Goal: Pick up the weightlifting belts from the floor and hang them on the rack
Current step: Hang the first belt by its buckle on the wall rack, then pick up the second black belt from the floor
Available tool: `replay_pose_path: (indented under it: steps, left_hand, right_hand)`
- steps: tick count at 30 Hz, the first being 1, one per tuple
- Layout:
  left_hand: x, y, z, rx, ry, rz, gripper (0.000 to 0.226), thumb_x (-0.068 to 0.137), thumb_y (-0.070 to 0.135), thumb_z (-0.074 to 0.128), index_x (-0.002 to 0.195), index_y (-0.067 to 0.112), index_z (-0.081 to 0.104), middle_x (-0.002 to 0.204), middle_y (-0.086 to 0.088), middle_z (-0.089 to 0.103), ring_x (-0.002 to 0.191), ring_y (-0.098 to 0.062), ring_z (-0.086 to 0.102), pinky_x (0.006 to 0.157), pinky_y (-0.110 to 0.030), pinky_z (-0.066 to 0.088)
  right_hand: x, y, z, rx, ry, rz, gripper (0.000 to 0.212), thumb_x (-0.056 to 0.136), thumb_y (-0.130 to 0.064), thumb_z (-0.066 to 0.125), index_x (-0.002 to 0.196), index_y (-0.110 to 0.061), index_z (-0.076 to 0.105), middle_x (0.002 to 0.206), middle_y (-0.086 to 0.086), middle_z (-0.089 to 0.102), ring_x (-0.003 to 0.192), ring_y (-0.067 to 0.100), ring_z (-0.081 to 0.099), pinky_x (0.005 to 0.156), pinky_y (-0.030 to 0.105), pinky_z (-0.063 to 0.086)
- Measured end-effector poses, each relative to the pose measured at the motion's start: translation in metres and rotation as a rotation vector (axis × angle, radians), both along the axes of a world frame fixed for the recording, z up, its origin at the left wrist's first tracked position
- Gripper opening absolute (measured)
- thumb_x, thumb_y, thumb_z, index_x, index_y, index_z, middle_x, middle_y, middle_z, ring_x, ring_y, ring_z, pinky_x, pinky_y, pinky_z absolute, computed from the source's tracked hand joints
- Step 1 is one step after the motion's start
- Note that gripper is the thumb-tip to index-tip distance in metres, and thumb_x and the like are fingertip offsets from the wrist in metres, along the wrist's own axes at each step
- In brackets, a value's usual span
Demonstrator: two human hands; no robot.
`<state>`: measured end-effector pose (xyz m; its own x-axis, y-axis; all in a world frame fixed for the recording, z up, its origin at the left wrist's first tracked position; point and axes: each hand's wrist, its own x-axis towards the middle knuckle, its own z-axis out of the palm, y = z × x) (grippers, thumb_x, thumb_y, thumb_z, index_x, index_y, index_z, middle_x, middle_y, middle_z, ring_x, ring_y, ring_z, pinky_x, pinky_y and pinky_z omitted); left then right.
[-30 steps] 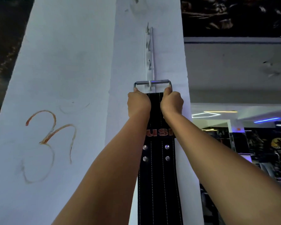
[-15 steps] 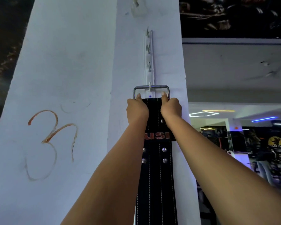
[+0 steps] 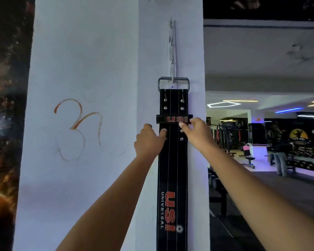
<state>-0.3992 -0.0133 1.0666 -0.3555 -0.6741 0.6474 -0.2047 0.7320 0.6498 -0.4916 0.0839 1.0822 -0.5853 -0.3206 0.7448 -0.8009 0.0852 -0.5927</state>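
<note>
With its buckle [image 3: 173, 83] now hooked on the rack [image 3: 172, 51] above them, both hands [image 3: 149, 141] [image 3: 196, 132] have slid down the belt [image 3: 172, 160], fingers loosening, barely touching: 1 belt hung.

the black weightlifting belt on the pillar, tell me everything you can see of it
The black leather-like weightlifting belt hangs straight down the white pillar, its metal buckle frame caught on the lowest hook of the white hook rack. It has white stitching, silver rivets, a keeper loop and red USI lettering with UNIVERSAL beside it. The left hand and right hand touch it with fingertips below the loop.
</note>
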Motion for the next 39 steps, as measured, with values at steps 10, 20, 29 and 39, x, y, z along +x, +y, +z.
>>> replay_pose_path:
  steps: [10, 20, 29, 39]
  left_hand:
    - [0.125, 0.036, -0.166, 0.299, -0.111, -0.063, 0.059, 0.089, 0.047, 0.052, 0.134, 0.012, 0.041, 0.136, -0.009, 0.054, 0.123, -0.029, 0.052, 0.103, -0.048, 0.042]
    - [0.228, 0.022, -0.351, 0.696, -0.310, 0.042, 0.043, 0.091, 0.035, 0.052, 0.126, 0.010, 0.052, 0.121, -0.008, 0.063, 0.116, -0.026, 0.054, 0.094, -0.028, 0.041]
    - [0.269, -0.032, -0.527, 1.117, -0.401, 0.212, 0.035, 0.089, 0.027, 0.052, 0.114, 0.004, 0.060, 0.116, -0.013, 0.064, 0.102, -0.027, 0.059, 0.081, -0.029, 0.042]
    - [0.219, -0.113, -0.815, 1.626, -0.273, 0.403, 0.030, 0.089, 0.026, 0.050, 0.062, 0.014, 0.044, 0.069, -0.006, 0.048, 0.067, -0.022, 0.046, 0.063, -0.028, 0.034]
  right_hand:
    - [0.103, 0.038, -0.160, 0.300, -0.250, 0.151, 0.046, 0.087, -0.025, 0.063, 0.127, -0.007, 0.051, 0.125, 0.005, 0.057, 0.112, 0.020, 0.055, 0.082, 0.013, 0.048]
    - [0.176, 0.007, -0.341, 0.648, -0.512, 0.318, 0.044, 0.081, -0.027, 0.069, 0.120, -0.010, 0.056, 0.126, 0.013, 0.059, 0.111, 0.025, 0.058, 0.088, 0.031, 0.047]
    - [0.206, -0.066, -0.520, 0.990, -0.848, 0.432, 0.037, 0.081, -0.020, 0.067, 0.115, -0.006, 0.059, 0.103, 0.009, 0.061, 0.094, 0.021, 0.057, 0.089, 0.035, 0.047]
    - [0.163, -0.185, -0.810, 1.158, -1.107, 0.331, 0.026, 0.081, -0.016, 0.068, 0.104, -0.004, 0.064, 0.091, 0.006, 0.058, 0.083, 0.019, 0.054, 0.066, 0.023, 0.042]
